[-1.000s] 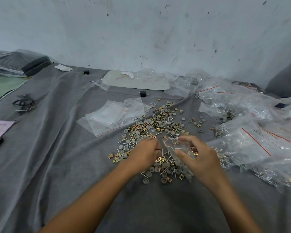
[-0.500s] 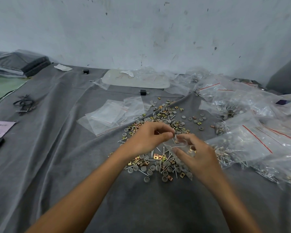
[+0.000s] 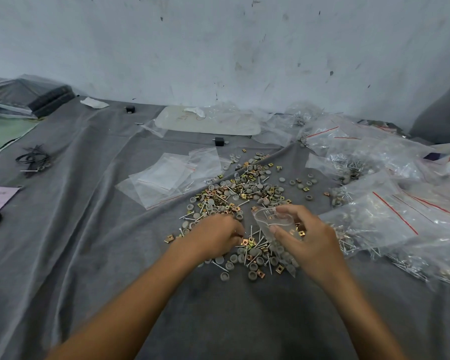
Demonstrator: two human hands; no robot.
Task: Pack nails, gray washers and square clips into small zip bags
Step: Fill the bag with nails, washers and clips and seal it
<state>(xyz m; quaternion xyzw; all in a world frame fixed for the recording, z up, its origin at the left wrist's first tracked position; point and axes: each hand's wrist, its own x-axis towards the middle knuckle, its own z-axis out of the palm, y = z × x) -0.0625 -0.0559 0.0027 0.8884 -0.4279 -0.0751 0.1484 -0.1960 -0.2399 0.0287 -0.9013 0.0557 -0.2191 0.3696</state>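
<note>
I'm looking down at a desk under a wrinkled gray cloth [image 3: 70,255], a scuffed white wall [image 3: 218,48] behind it. Far right, a big heap of filled zip bags [image 3: 390,203] with red seal lines; left of center, a flat stack of empty zip bags [image 3: 166,178]. Dead center sprawls the loose pile: gray washers [image 3: 255,253], brass-colored square clips [image 3: 244,241] and thin nails [image 3: 220,266], all mixed together. My right hand [image 3: 309,242] pinches a small clear zip bag [image 3: 273,224] by its mouth, holding it open just above the pile's right edge. My left hand [image 3: 216,237] is palm down on the pile, fingers curled in and bunched at the parts; whether it has anything pinched, I can't tell.
</note>
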